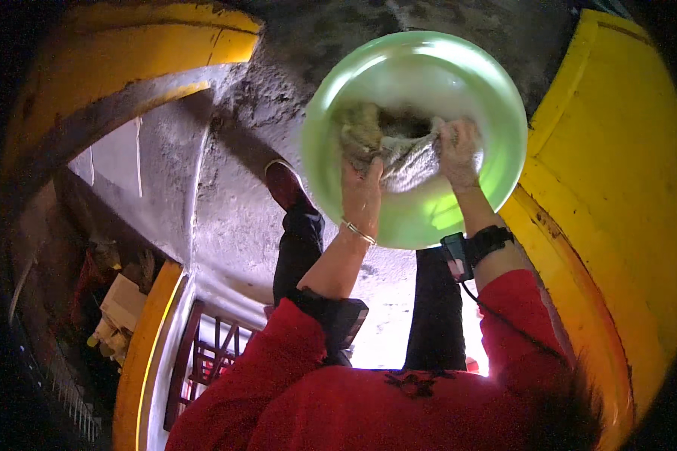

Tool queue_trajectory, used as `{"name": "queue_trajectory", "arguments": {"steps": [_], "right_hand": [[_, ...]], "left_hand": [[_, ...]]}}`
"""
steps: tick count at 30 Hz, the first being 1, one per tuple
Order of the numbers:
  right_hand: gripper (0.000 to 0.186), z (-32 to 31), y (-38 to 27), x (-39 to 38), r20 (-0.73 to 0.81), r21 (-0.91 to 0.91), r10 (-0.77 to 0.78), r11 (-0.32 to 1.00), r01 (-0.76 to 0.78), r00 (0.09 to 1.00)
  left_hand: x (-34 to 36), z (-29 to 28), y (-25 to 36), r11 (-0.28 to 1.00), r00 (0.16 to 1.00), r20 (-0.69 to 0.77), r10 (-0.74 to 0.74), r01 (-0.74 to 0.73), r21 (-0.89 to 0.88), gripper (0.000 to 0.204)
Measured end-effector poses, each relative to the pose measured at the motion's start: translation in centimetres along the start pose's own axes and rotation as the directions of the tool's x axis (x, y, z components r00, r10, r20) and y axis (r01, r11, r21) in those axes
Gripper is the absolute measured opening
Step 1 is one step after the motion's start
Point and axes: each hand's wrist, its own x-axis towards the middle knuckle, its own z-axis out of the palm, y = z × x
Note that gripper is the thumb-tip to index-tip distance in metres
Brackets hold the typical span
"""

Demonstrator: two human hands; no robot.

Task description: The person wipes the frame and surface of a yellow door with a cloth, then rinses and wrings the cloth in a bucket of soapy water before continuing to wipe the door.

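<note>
Left hand [361,164] and right hand [459,146] both grasp the cloth [414,164], one toward each end, inside the basin [506,124]. The left thumb lies along the near side of a brownish bunch, where fingers and fabric are hard to tell apart; the right fingers curl over the other end. Gripping it so, well apart, probably keeps the middle span under control and lets each hand work against the other. Both wrists come over the basin's near rim, and the cloth sits around the middle, so the raised wall would likely catch anything that drips. A dark patch shows just beyond the cloth; whether it is soil, shadow or more fabric, I cannot tell.

The cloth is pale and nubby, creased into soft folds. The basin is round, pale green and glossy, probably plastic, with bright glare on its far wall. Rough, blotchy grey floor [237,184] surrounds it. A thin, smooth metal bracelet [359,231] circles the left wrist; a black strap [491,240] wraps the right forearm.
</note>
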Motion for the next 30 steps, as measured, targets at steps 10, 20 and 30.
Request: {"name": "queue_trajectory", "arguments": {"steps": [10,20,30], "right_hand": [[0.049,11.2,7.8,-2.9,0.666,0.192,0.227,0.868,-0.458,0.710],[0.037,7.0,5.7,-1.1,0.703,0.277,0.253,0.764,-0.583,0.665],[0.034,-10.5,-11.4,-1.3,0.461,0.690,-0.128,0.674,-0.264,0.878]], "left_hand": [[-1.1,0.0,0.8,0.923,0.943,0.034,-0.332,0.332,-0.193,0.069],[-1.2,1.0,1.5,0.922,0.923,0.092,-0.373,0.380,-0.076,0.079],[0.9,-1.3,-2.8,0.390,0.652,0.673,-0.349,0.754,-0.528,0.040]]}}
